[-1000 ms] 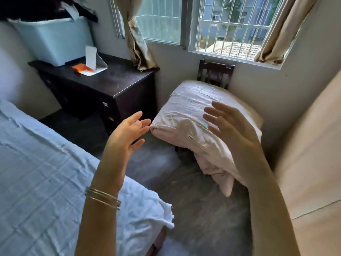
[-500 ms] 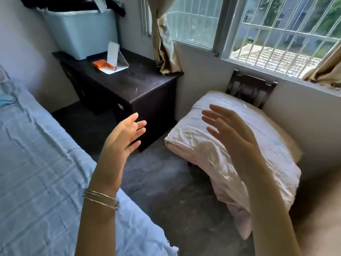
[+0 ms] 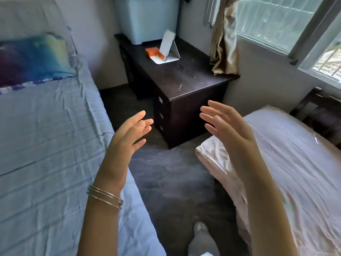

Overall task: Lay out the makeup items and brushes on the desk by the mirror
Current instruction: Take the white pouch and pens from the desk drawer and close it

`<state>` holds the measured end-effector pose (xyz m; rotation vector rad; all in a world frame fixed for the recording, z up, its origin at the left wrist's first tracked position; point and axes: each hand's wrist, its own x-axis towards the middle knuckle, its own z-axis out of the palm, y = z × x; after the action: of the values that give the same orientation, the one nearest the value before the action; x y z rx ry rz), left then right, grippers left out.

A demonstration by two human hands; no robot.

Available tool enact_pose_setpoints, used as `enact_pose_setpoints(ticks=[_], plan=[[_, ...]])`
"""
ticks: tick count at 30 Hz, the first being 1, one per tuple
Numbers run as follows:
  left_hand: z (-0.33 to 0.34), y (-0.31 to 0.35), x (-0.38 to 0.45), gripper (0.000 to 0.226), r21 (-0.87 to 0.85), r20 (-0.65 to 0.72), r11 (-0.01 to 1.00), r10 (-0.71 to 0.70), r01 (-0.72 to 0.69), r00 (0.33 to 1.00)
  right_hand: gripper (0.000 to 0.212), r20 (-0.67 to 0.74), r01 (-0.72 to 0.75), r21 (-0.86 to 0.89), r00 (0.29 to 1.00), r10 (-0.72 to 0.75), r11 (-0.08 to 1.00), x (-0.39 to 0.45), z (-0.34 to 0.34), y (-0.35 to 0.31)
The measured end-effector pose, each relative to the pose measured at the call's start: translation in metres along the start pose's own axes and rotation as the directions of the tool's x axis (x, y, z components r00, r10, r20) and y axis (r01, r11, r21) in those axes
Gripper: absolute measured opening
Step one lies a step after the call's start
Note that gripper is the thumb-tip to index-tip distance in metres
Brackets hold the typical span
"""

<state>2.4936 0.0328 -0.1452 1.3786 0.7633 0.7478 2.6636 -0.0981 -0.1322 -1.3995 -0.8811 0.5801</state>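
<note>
— What are our hands doing?

— Our left hand [image 3: 129, 133] is up in the air with its grip spread wide and nothing in it. Our right hand [image 3: 228, 130] is up too, grip spread, fingers apart, holding nothing. The palms face each other. Thin bangles [image 3: 105, 196] sit on our left wrist.

— Where is the bench?

— The dark bench [image 3: 184, 78] stands past our hands, in the corner under the window [image 3: 276, 21]. Our hands are not touching it.

— Where is the mirror?

— The small mirror [image 3: 167, 44] stands tilted on its white stand, near the back edge of the bench. An orange box [image 3: 152, 51] lies just beside it, on the mirror's left. We cannot tell what is in the box.

— What else is on the bench?

— A big pale blue bin [image 3: 145, 17] sits at the back left corner, behind the mirror. A tan curtain [image 3: 224, 37] hangs down to the right edge of the bench.

— And around us?

— The bed [image 3: 46, 135] with a blue sheet is on our left, with a bright pillow [image 3: 31, 58] at its head. A pale folded blanket [image 3: 286, 163] lies on our right. The dark floor [image 3: 169, 178] runs between them up to the bench.
</note>
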Motion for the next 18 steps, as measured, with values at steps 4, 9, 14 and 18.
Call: enact_pose_setpoints(ticks=[4,9,14,18], plan=[[0.018,-0.001,0.036,0.044,-0.014,-0.136,1.0,-0.002,0.0,0.991,0.037,0.102,-0.002,0.052,0.995,-0.003,0.999,0.059,-0.017,0.015],[0.046,0.007,0.082,0.051,-0.003,-0.25,1.0,-0.02,0.02,0.968,0.037,0.234,-0.039,0.086,0.972,0.018,0.996,0.133,-0.041,0.025],[0.061,0.01,0.115,0.064,0.022,-0.34,1.0,-0.005,0.013,0.941,0.036,0.344,-0.061,0.114,0.939,0.019,0.992,0.189,-0.045,0.041],[0.049,0.008,0.132,0.044,0.01,-0.42,1.0,-0.021,0.028,0.907,0.036,0.428,-0.091,0.126,0.903,0.029,0.988,0.221,-0.029,0.053]])
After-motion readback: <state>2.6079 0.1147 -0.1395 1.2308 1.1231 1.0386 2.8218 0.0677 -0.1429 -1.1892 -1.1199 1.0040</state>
